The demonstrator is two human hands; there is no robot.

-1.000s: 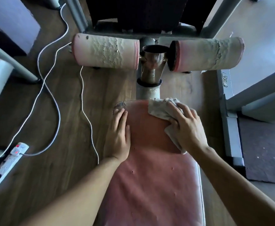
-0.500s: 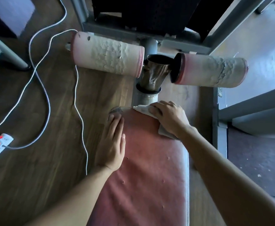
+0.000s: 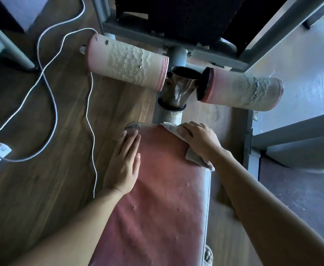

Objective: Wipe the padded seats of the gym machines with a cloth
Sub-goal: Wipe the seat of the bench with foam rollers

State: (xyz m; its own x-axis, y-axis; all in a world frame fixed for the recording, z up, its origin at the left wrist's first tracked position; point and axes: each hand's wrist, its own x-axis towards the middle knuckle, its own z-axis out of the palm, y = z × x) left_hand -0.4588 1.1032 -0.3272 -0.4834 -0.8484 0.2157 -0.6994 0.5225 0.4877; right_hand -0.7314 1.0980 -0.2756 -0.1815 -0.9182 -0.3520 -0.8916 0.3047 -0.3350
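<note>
One padded seat bears two hands: the left hand lies flat, released; the right hand clasps the single cloth at the seat's one-o'clock corner. Two cracked roller pads sit at twelve.

L hand mid-frame, flat, fingers straight; R hand centre-right, fingers curled over cloth; both forearms extended.

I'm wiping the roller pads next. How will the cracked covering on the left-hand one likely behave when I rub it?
Probably fragile: the left roller pad has a pale, crazed patch with a long split, so rubbing with the cloth may flake bits off. It is a cylinder, so it might turn rather than hold still under a sideways push.
</note>
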